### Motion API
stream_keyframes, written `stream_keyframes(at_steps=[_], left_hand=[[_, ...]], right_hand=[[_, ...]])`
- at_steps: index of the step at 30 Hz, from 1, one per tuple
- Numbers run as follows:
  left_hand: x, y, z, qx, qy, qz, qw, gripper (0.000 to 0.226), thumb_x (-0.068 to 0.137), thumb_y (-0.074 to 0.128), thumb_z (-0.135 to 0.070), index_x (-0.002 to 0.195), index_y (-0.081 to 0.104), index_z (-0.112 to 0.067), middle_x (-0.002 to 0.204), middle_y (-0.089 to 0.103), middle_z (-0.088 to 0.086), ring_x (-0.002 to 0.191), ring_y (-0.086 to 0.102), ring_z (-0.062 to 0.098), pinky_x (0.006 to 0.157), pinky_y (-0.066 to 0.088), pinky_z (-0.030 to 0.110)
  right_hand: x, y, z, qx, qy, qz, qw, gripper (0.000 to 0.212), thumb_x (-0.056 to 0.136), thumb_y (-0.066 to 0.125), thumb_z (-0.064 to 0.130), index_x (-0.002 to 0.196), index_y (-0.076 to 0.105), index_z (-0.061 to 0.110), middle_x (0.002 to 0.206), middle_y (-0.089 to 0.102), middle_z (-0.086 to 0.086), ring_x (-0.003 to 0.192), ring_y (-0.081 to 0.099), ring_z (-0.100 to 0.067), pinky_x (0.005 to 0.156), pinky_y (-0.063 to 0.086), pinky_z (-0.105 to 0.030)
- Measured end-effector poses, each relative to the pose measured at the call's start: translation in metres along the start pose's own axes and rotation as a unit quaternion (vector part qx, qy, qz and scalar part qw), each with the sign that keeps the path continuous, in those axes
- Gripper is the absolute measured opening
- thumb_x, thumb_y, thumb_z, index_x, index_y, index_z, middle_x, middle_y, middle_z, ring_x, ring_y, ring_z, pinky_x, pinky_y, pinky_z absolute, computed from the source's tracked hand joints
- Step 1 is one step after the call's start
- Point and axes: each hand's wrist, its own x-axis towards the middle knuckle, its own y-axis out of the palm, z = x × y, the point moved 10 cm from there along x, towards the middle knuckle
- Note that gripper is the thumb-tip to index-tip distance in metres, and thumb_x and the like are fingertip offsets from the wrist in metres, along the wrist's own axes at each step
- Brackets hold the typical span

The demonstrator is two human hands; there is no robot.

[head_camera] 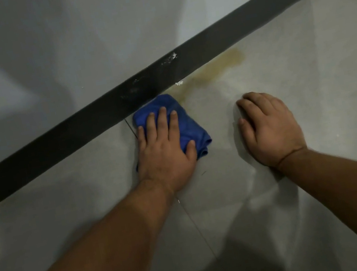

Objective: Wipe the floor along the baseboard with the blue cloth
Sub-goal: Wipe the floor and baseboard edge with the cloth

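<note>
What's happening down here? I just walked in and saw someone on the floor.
A person is wiping the grey floor along the dark baseboard. The left hand presses a folded blue cloth flat beside a yellowish stain. The right hand rests palm-down on the floor, apparently bracing.

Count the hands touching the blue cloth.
1. The left hand presses flat on the blue cloth against the baseboard; the right hand rests on bare floor beside it, apart from the cloth.
</note>
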Motion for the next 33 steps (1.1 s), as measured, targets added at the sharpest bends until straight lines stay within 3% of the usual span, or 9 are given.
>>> stream_keyframes(at_steps=[7, 11, 13, 17, 20, 24, 26, 29, 33], left_hand=[[0.010, -0.004, 0.021, 0.018, -0.045, 0.000, 0.999, 0.086, 0.093, 0.028, -0.060, 0.165, 0.016, -0.015, 0.172, 0.017, 0.014, 0.156, 0.018, 0.041, 0.126, 0.019, 0.060], [0.028, 0.003, 0.007, 0.005, -0.077, 0.022, 0.997, 0.083, 0.099, 0.031, -0.057, 0.167, 0.005, -0.017, 0.175, 0.004, 0.014, 0.159, 0.005, 0.044, 0.126, 0.009, 0.066], [0.021, 0.007, -0.005, 0.017, -0.041, 0.024, 0.999, 0.082, 0.099, 0.027, -0.058, 0.167, 0.002, -0.019, 0.176, -0.001, 0.010, 0.160, 0.002, 0.043, 0.126, 0.008, 0.067], [-0.004, 0.009, -0.003, 0.009, 0.036, 0.022, 0.999, 0.084, 0.096, 0.021, -0.063, 0.167, 0.004, -0.023, 0.177, 0.002, 0.005, 0.162, 0.004, 0.033, 0.130, 0.009, 0.058], [-0.001, 0.007, 0.020, 0.006, -0.009, 0.026, 1.000, 0.086, 0.094, 0.022, -0.066, 0.166, 0.006, -0.022, 0.176, 0.007, 0.006, 0.160, 0.008, 0.033, 0.130, 0.011, 0.057], [0.029, -0.001, 0.014, 0.001, -0.063, 0.013, 0.998, 0.085, 0.094, 0.027, -0.062, 0.166, 0.011, -0.018, 0.173, 0.012, 0.011, 0.157, 0.014, 0.039, 0.128, 0.012, 0.060], [0.038, -0.002, 0.008, -0.003, -0.083, 0.008, 0.997, 0.083, 0.098, 0.031, -0.058, 0.166, 0.011, -0.016, 0.174, 0.010, 0.012, 0.157, 0.012, 0.041, 0.128, 0.010, 0.062], [0.041, 0.001, -0.015, -0.004, -0.028, 0.010, 1.000, 0.081, 0.099, 0.031, -0.055, 0.167, 0.007, -0.018, 0.176, 0.006, 0.007, 0.160, 0.008, 0.037, 0.129, 0.008, 0.059], [0.034, 0.001, -0.036, 0.016, 0.058, 0.017, 0.998, 0.084, 0.096, 0.027, -0.059, 0.167, 0.007, -0.019, 0.176, 0.007, 0.006, 0.161, 0.008, 0.034, 0.130, 0.011, 0.055]], right_hand=[[0.000, 0.007, 0.000, -0.013, 0.004, 0.035, 0.999, 0.060, 0.105, 0.029, 0.048, 0.154, 0.041, 0.014, 0.159, 0.043, -0.011, 0.147, 0.036, -0.031, 0.122, 0.029, -0.054], [0.001, 0.015, 0.001, -0.032, 0.001, 0.070, 0.997, 0.067, 0.105, 0.020, 0.055, 0.162, 0.025, 0.020, 0.168, 0.027, -0.006, 0.156, 0.020, -0.025, 0.126, 0.020, -0.052], [0.001, 0.014, 0.001, -0.029, 0.007, 0.074, 0.997, 0.068, 0.104, 0.020, 0.056, 0.162, 0.025, 0.020, 0.169, 0.026, -0.005, 0.156, 0.020, -0.025, 0.126, 0.019, -0.051], [0.001, 0.011, 0.000, -0.014, 0.009, 0.072, 0.997, 0.068, 0.104, 0.023, 0.056, 0.162, 0.026, 0.020, 0.168, 0.027, -0.005, 0.156, 0.021, -0.025, 0.127, 0.018, -0.050], [0.002, 0.011, -0.001, 0.002, 0.008, 0.073, 0.997, 0.071, 0.102, 0.027, 0.057, 0.161, 0.029, 0.017, 0.167, 0.031, -0.006, 0.155, 0.025, -0.025, 0.127, 0.019, -0.048], [0.016, 0.002, -0.012, -0.002, 0.000, 0.045, 0.999, 0.075, 0.100, 0.031, 0.061, 0.154, 0.043, 0.011, 0.157, 0.047, -0.011, 0.143, 0.044, -0.029, 0.120, 0.034, -0.047], [0.021, -0.001, -0.020, -0.033, 0.000, 0.031, 0.999, 0.075, 0.101, 0.028, 0.064, 0.154, 0.043, 0.013, 0.156, 0.047, -0.010, 0.142, 0.045, -0.030, 0.120, 0.032, -0.050], [0.020, 0.002, -0.031, -0.056, 0.026, 0.025, 0.998, 0.074, 0.102, 0.023, 0.065, 0.156, 0.038, 0.016, 0.160, 0.042, -0.008, 0.147, 0.037, -0.028, 0.124, 0.021, -0.055], [0.019, 0.003, -0.036, -0.042, 0.037, 0.023, 0.998, 0.074, 0.102, 0.024, 0.066, 0.157, 0.035, 0.017, 0.162, 0.040, -0.007, 0.150, 0.033, -0.027, 0.124, 0.022, -0.053]])
